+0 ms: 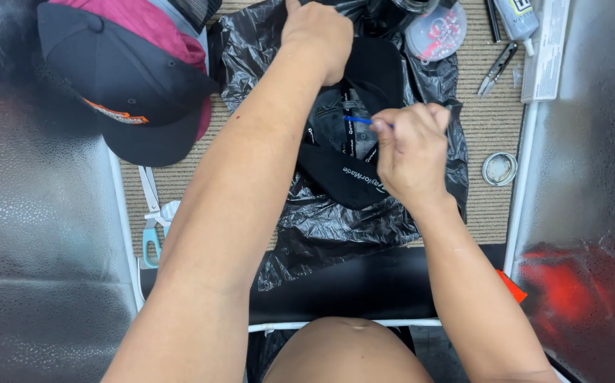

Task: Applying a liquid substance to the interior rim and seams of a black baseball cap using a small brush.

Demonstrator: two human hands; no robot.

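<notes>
Bare knee (346, 351) fills the bottom edge, with both forearms reaching out over it to a black cap (353, 113) lying upside down on a crumpled black plastic bag (336, 220), in the middle of a tan mat (488, 120). On the far side of the cap, the left hand (318, 32) is curled shut and presses down on the crown, holding it in place. Closer in, the right hand (412, 152) is closed, pinching a thin blue stick (359, 120) between thumb and fingertips, its tip pointing into the cap's inside by the printed bands. Off to the left, two more caps (126, 78) are stacked, dark over maroon, and scissors with light blue handles (151, 227) lie near the mat's edge. To the right sit a small round tin (500, 169), a pair of thread snips (497, 69) and a clear tub of pink bits (436, 32).
</notes>
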